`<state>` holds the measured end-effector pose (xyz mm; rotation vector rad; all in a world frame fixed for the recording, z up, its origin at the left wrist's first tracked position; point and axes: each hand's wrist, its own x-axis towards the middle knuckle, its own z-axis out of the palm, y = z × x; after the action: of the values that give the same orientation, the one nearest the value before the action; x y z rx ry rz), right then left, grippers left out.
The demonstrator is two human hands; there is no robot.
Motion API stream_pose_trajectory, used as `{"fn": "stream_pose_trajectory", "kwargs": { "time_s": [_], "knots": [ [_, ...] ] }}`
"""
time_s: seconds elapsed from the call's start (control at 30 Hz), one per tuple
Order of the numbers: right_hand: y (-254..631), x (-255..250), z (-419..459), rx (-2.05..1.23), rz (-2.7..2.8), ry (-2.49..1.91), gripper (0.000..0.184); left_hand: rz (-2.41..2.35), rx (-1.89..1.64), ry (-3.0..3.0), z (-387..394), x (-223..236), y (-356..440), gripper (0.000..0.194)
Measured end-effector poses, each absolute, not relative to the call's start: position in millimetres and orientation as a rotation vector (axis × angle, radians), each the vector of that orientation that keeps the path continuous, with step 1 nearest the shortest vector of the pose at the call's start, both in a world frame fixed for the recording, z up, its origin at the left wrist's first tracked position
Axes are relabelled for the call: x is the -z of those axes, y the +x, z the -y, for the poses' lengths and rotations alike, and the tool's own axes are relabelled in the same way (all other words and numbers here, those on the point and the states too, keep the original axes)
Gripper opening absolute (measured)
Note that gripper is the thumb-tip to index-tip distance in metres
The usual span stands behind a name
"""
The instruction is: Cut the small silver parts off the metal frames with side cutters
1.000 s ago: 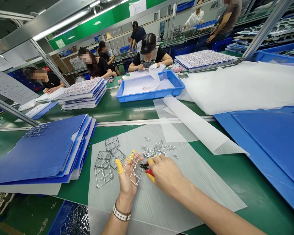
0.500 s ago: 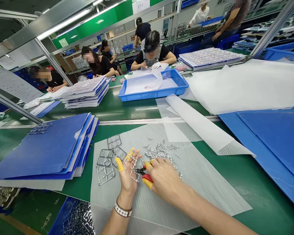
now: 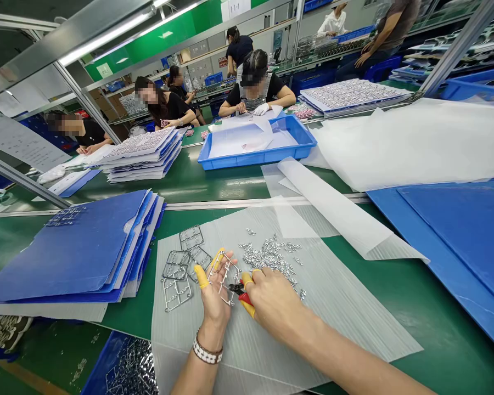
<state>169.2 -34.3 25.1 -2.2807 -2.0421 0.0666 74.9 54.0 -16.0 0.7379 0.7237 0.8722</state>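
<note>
Right now, the left hand is pinching a metal frame between its capped fingertips, the frame's long axis running away from the body, while the right hand is gripping red cutters, their tips just beside the frame's right side, above the plastic sheet.

Nothing legible — wall notices too small

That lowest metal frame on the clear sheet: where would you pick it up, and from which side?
Pinch the metal frame by its outer bar on the lower left, coming from the left, away from the left hand. That rail looks straight and free; its inside is open lattice carrying small pieces; its top edge seems to meet another frame.
</note>
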Motion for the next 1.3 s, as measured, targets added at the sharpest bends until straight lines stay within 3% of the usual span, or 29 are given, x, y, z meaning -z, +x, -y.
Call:
{"fn": "stream_pose_trajectory", "kwargs": {
  "time_s": [0.3,0.57,0.77,0.93,1.17,1.3],
  "knots": [
    [209,-13,60,-0.22,1.655,-2.273,0.027,-0.706,-0.835,0.864,-58,20,68,0.069],
    [225,16,79,-0.572,1.305,-1.96,0.03,-0.601,-0.751,0.866,-68,0,42,0.072],
    [231,38,88,-0.652,1.007,-1.745,0.033,-0.831,-0.971,0.722,-74,-13,-65,0.079],
    [231,61,94,-0.561,0.912,-1.653,0.036,-1.129,-1.232,0.816,-68,12,-187,0.086],
    [233,77,96,-0.427,0.764,-1.63,0.045,-1.865,-1.097,0.738,-94,91,-298,0.042],
    [236,77,93,-0.438,0.728,-1.649,0.049,-2.099,-1.15,0.887,-132,107,-316,0.033]
  ]
}}
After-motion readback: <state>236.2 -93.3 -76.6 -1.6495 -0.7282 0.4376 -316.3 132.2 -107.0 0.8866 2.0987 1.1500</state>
